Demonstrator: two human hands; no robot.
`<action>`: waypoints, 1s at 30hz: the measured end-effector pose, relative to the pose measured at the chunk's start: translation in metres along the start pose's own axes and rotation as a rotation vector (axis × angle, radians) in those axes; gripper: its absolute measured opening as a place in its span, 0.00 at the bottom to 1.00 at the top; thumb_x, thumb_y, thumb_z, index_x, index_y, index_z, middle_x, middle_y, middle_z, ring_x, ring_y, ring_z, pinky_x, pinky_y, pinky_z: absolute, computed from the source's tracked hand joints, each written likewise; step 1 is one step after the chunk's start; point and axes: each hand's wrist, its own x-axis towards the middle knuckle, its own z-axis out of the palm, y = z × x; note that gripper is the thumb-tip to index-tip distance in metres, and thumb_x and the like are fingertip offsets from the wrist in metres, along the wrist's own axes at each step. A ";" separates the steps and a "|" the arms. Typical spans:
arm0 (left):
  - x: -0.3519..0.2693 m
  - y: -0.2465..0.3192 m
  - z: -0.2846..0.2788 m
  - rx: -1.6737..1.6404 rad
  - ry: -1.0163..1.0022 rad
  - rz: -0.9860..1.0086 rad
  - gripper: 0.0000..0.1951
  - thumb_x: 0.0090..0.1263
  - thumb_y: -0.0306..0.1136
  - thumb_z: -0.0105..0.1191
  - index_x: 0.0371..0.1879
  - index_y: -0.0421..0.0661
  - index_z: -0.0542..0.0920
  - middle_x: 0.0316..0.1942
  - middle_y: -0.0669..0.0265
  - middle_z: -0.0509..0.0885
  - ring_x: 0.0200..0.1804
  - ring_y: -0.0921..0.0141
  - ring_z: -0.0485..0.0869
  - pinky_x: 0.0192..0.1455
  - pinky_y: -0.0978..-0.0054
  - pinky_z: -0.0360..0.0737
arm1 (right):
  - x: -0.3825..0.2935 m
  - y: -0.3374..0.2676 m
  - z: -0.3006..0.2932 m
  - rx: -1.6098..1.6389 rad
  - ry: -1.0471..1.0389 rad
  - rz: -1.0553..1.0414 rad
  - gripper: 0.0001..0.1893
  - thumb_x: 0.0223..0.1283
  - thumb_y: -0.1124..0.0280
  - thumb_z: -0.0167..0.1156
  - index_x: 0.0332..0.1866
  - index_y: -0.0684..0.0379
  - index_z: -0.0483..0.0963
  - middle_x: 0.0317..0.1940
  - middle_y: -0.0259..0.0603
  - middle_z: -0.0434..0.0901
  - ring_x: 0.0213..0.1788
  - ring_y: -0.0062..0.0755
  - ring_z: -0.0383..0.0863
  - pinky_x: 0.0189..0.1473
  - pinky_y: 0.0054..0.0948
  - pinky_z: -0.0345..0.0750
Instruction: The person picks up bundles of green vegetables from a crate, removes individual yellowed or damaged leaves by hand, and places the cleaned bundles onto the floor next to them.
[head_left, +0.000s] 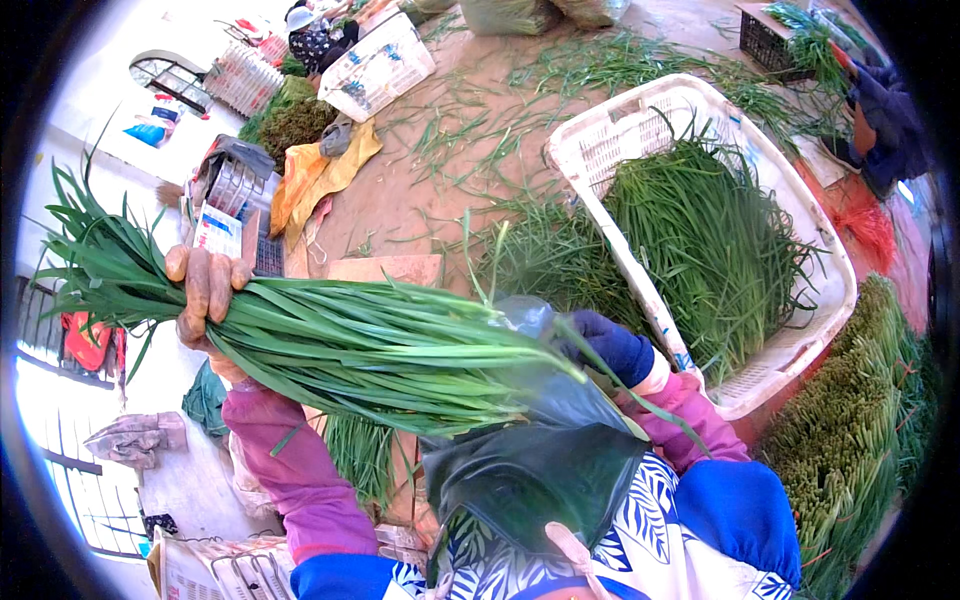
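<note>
A large bundle of long green leaves, seemingly garlic chives (375, 341), is held up crosswise before me. My left hand (206, 292), brown and stained or thinly gloved, is closed around it near the leafy tips at the left. At its other end, my right hand (607, 345) in a dark blue glove is beside the stems, with a stray stem by its fingers; blur hides whether it grips anything. A dark green apron (532, 472) lies below the bundle. More loose greens (360, 450) show under my left forearm.
To the right, a white plastic crate (615, 232) holds a heap of greens (690, 240). Stacked bundles (840, 420) stand at the lower right. Loose leaves litter the floor (465, 142). Another white crate (379, 64), a yellow cloth (322, 176) and people (892, 120) are farther off.
</note>
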 end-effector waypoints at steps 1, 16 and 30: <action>0.001 0.000 -0.003 0.003 -0.107 -0.015 0.17 0.57 0.19 0.53 0.44 0.44 0.65 0.23 0.77 0.70 0.29 0.78 0.70 0.52 0.73 0.66 | -0.003 0.006 -0.007 -0.118 -0.020 0.082 0.12 0.58 0.67 0.55 0.43 0.63 0.74 0.30 0.29 0.78 0.31 0.15 0.73 0.34 0.20 0.72; 0.050 0.052 -0.004 -0.171 -0.555 -0.159 0.15 0.61 0.23 0.52 0.47 0.37 0.69 0.19 0.68 0.82 0.27 0.71 0.81 0.53 0.68 0.67 | 0.109 -0.060 0.034 -0.682 -0.344 -0.507 0.53 0.39 0.52 0.70 0.67 0.65 0.46 0.65 0.48 0.55 0.65 0.35 0.56 0.65 0.31 0.54; 0.038 0.054 -0.003 -0.221 -0.273 0.017 0.10 0.61 0.21 0.47 0.42 0.36 0.67 0.17 0.72 0.77 0.33 0.76 0.73 0.56 0.72 0.62 | -0.025 0.094 -0.112 -0.706 0.368 0.157 0.19 0.59 0.60 0.55 0.52 0.58 0.71 0.32 0.33 0.79 0.32 0.21 0.75 0.36 0.22 0.73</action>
